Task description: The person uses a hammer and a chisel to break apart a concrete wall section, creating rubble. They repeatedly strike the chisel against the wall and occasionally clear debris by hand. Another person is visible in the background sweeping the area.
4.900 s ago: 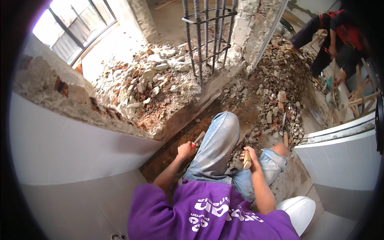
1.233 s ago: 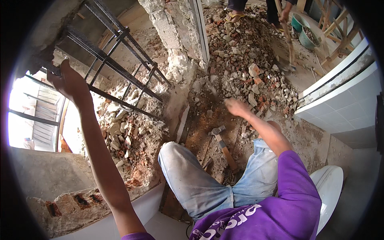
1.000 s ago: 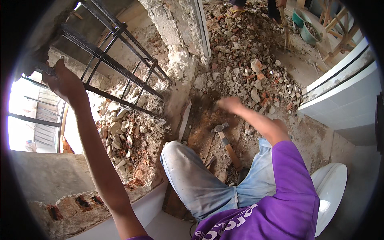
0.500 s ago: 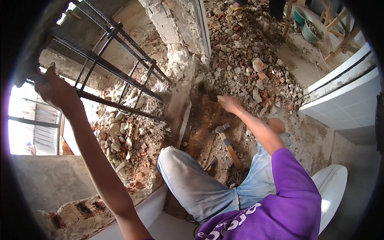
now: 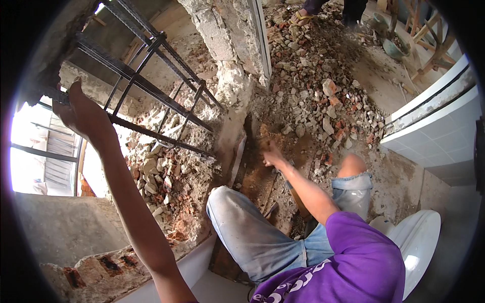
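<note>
Rough masonry and dusty rubble crowd this room, daylight flooding in through a barred window (image 5: 48, 166) at the far left. Up there it's the steel bar (image 5: 151, 135) that matters, the lowest of a dark reinforcement cage (image 5: 134, 76), running down on a slant towards the broken ground. And the left hand (image 5: 83, 111) has it near the upper end, wrapped close around it, thumb pointing up, the other fingers mostly out of sight behind. Down to the right hand (image 5: 273, 155), low over the brown, dirt-strewn floor strip (image 5: 256, 174), fingers bent and blurred; how far they open, or whether anything sits in them, I cannot tell. Just beneath that forearm, a wooden handle (image 5: 298, 203) lies on the floor, its far end covered by the arm. Left of it, jeans (image 5: 252, 227) and a bent knee; a pale sliver (image 5: 238, 159) rests just beyond the knee. Chunky rubble (image 5: 151, 174) heaps under the cage, and a bigger pile (image 5: 318, 70) spreads past the ragged pillar (image 5: 217, 40). At its top, a co-worker's foot in a yellow sandal (image 5: 301, 19); a green bucket (image 5: 395, 49) stands off right, near wooden trestles (image 5: 432, 65). Nearer, a glossy white lid (image 5: 417, 247) beside the purple sleeve (image 5: 361, 242).
</note>
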`<state>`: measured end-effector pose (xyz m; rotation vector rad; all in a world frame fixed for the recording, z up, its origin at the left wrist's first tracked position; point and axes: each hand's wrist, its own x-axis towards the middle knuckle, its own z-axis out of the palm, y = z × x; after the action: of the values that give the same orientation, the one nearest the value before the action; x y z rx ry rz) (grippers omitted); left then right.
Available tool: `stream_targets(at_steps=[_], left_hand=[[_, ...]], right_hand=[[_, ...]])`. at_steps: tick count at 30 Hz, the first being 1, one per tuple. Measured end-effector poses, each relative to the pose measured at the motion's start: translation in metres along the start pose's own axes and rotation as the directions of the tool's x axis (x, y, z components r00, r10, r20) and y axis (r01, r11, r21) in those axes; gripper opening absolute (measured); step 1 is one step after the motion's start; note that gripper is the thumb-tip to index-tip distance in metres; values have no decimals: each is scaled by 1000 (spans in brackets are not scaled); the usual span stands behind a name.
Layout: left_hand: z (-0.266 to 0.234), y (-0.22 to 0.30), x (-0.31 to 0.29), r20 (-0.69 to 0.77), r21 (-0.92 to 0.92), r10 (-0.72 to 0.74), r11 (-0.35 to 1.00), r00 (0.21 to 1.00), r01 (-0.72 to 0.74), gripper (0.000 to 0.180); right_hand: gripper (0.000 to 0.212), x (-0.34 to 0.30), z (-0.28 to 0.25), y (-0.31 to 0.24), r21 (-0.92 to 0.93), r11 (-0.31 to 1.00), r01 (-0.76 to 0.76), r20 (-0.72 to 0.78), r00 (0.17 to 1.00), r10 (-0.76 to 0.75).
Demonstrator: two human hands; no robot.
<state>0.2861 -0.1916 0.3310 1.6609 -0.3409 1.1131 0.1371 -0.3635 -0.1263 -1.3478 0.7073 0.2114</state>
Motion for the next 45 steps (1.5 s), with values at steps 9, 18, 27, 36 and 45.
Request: stream_targets(at_steps=[9,18,27,36,45], left_hand=[[10,-2,3,11,3,106,994,994,-106,47],[5,-2,4,33,6,28,1000,999,-29,50],[9,2,-3,22,-30,74,997,997,-73,49],[11,-3,2,20,-7,45,999,999,-45,43],[7,-6,6,22,-74,63,995,998,-62,42]], right_hand=[[41,52,-30,17,325,929,178,-196,973,-118],[51,68,-34,-11,235,953,192,-136,977,-163],[65,107,-15,35,265,926,269,-197,955,-221],[75,89,-16,-9,451,889,73,-138,990,-11],[45,66,-5,-26,490,864,116,-197,980,-20]])
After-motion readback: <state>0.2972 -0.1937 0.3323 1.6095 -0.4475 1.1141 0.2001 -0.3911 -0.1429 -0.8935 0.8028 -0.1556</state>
